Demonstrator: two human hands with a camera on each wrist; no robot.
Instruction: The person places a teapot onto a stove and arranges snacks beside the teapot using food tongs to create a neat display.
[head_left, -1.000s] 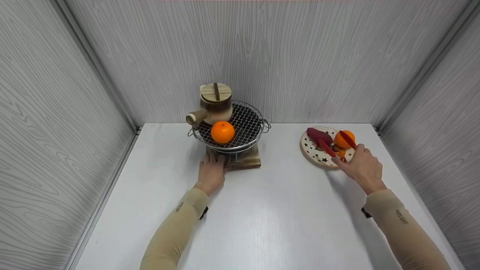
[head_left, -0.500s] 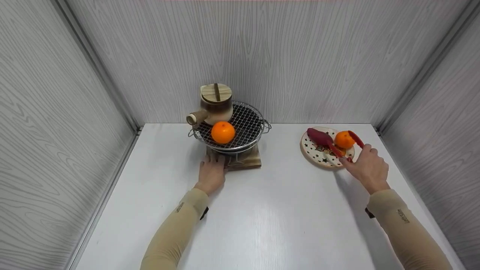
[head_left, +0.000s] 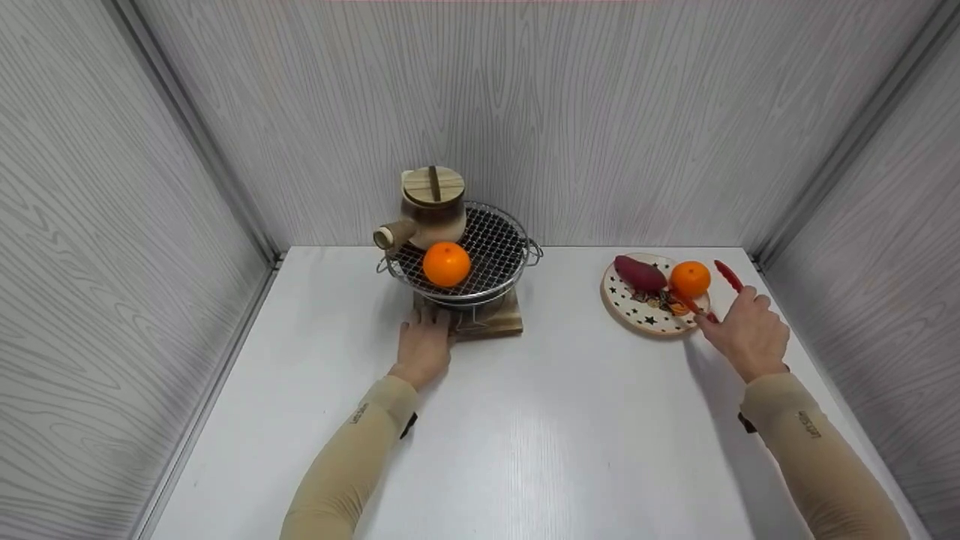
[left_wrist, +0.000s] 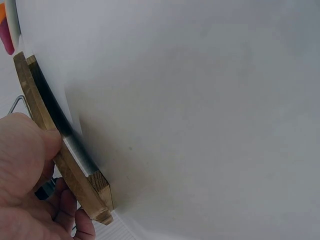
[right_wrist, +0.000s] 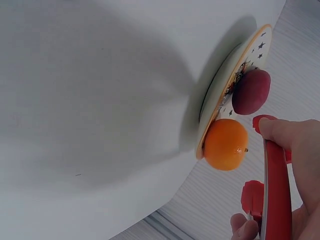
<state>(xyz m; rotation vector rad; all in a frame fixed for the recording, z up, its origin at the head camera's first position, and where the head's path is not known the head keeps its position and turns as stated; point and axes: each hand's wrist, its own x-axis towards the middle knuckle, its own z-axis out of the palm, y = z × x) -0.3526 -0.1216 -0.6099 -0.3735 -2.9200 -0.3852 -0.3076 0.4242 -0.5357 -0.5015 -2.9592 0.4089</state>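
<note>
My left hand (head_left: 424, 349) grips the front left edge of the wooden base (head_left: 499, 324) under a round wire grill (head_left: 495, 240); in the left wrist view the thumb (left_wrist: 50, 142) lies along the board's edge. Red tongs (right_wrist: 277, 190) are held in my right hand (head_left: 750, 334), their arms spread. In the head view one tip is right of an orange (head_left: 690, 279) and the other at its near left side. That orange and a purple sweet potato (head_left: 640, 274) lie on a star-patterned plate (head_left: 651, 330). Contact between tongs and orange cannot be made out.
On the grill stand a brown and cream pot (head_left: 435, 221) with a wooden lid and side handle, and a second orange (head_left: 447, 264) in front of it. Grey wood-grain panels (head_left: 600, 112) enclose the white table (head_left: 555, 420) at the back and both sides.
My right hand has shifted right with the tongs, away from the sweet potato; one tip has left the front of the orange and now stands to its right. The left hand stays put.
</note>
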